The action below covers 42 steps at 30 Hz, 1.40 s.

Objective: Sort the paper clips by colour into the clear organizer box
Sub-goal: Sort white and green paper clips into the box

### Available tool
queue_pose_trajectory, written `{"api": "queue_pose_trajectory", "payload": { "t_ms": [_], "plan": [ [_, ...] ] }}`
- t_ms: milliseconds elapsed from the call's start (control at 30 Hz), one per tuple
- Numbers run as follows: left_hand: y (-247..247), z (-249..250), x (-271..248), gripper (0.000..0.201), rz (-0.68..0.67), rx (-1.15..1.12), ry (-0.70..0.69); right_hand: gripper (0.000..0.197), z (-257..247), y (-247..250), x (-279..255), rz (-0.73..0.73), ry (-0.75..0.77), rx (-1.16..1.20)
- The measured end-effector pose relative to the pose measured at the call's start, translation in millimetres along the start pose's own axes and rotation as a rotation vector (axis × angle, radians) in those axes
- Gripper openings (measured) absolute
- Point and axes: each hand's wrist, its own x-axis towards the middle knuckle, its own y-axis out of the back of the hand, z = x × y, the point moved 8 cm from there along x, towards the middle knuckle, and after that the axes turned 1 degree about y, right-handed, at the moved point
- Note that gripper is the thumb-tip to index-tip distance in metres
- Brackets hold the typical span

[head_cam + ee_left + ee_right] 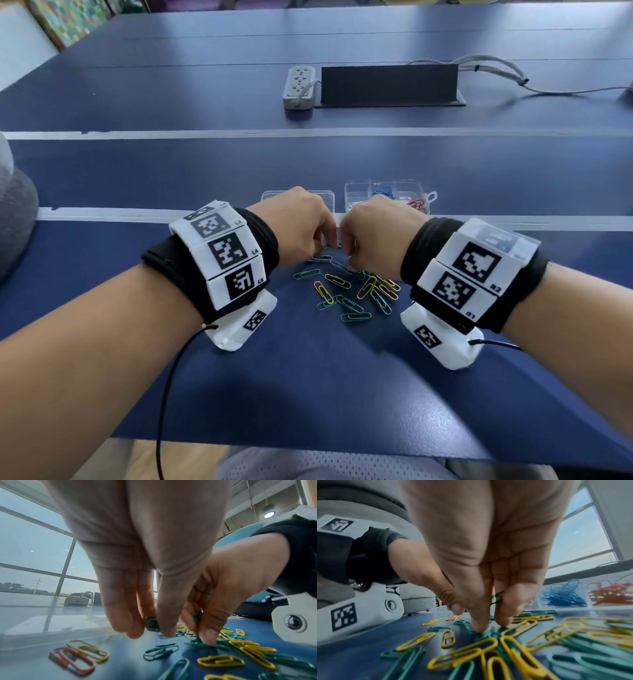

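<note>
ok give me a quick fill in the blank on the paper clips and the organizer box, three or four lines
1. The loose pile on the table is mostly yellow and ____ paper clips.
2. In the clear organizer box, the blue clips lie beside the ____ clips.
3. The right hand holds a ____ clip.

Missing words: green; red; green

— From the head view, can you see what the fingers are doing?

— No. The backs of the left hand [297, 229] and right hand [376, 236] cover their own fingertips, and the left one hides most of the clear plastic lid [325, 198] behind it.

— And the clear plastic organizer box [356, 195]?

— Its near edge sits behind the right hand; the compartment with the red wire paper clips [418, 205] is too small to count.

— The wrist views?

— The nearest yellow and green paper clips [513, 660] are blurred and cut off by the bottom edge.
</note>
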Motion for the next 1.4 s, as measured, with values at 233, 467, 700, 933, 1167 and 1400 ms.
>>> {"api": "queue_pose_trajectory", "payload": {
  "t_ms": [233,467,700,933,1167,1400],
  "plan": [
    [-6.2,6.8,-0.6,0.020,-0.060,0.090,-0.017,0.021,0.7,-2.7,2.9,-0.051,-0.019,0.022],
    [-7.0,5.4,-2.8,0.023,-0.064,0.056,0.006,0.026,4.0,-0.1,-0.2,-0.034,-0.027,0.091],
    [-6.9,5.3,-7.6,0.017,-0.063,0.073,0.030,0.023,-9.3,-4.5,3.3,-0.018,0.019,0.019],
    [-7.4,2.6,-9.4,0.019,-0.051,0.146,0.026,0.023,-17.6,-5.0,3.1,-0.024,0.041,0.015],
    [1.6,-8.8,-14.8,0.026,0.002,-0.030,0.103,0.023,5.6,2.8,-6.0,-0.040,-0.080,0.246],
    [-8.6,-16.6,-22.8,0.016,-0.062,-0.100,0.185,0.023,-8.3,-5.2,-24.9,-0.079,0.022,0.255]
  ]
}}
